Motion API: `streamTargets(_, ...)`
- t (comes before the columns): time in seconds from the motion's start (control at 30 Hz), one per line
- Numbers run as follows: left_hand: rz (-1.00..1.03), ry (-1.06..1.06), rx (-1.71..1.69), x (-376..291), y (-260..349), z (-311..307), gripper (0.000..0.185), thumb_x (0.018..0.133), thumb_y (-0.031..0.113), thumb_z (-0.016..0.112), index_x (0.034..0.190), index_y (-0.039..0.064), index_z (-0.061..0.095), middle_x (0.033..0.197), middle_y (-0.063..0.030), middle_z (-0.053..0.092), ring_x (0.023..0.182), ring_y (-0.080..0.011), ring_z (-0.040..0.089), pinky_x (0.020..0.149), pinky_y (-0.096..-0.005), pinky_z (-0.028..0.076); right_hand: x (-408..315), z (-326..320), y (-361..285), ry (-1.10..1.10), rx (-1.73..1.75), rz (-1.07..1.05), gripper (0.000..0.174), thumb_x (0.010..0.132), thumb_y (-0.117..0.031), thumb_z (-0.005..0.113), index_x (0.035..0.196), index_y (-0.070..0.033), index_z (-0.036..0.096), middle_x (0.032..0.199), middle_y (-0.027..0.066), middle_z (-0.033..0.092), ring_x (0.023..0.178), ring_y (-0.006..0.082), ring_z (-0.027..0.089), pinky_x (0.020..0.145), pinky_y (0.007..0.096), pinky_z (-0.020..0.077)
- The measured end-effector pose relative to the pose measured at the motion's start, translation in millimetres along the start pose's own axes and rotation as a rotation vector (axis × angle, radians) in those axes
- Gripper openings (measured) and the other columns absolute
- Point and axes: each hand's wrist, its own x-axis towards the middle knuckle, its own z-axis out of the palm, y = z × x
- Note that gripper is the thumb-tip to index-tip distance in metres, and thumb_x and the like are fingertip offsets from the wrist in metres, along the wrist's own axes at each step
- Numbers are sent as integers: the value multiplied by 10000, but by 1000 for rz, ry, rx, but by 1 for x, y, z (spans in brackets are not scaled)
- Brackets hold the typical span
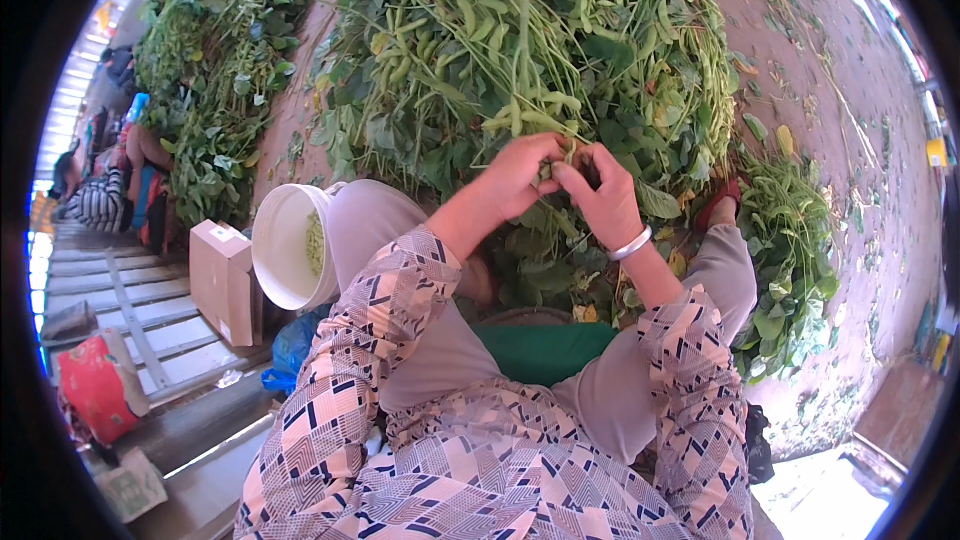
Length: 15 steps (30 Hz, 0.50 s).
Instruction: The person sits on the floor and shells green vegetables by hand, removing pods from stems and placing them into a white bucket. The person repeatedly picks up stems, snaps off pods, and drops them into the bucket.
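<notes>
Both hands meet in front of my knees, at the near edge of a large heap of leafy bean plants that look like soybeans. My left hand pinches a green bean stem with pods attached. On the same stem close the fingers of my right hand, thumb and fingertips touching those of the left. The exact grip is partly hidden by the fingers. Green pods hang just beyond the fingertips. Beside my left knee a white plastic bucket leans towards me, with green beans inside.
A second heap of bean plants lies at the far left, a smaller pile by my right foot. Left of the bucket are a cardboard box, a blue plastic bag and a slatted wooden surface. Another person sits farther left.
</notes>
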Motion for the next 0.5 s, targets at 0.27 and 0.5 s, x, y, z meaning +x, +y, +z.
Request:
streamTargets(0.27,78,-141,-74,-12,51,-6,320,943,134,378,1098,-105,524,831,-86,512,636,-121,437,487,-212,350,7,5,30,-49,67,44,314,843,-224,639,1013,34,584,736,89,602,655,167,563,653,302,472)
streamTargets(0.5,0,-229,-153,-10,46,-12,273,957,164,415,1046,-67,532,856,-57,483,679,-108,443,467,-184,329,20,23,34,-24,-103,-15,419,775,-215,687,1115,0,567,939,176,617,827,302,620,759,384,494)
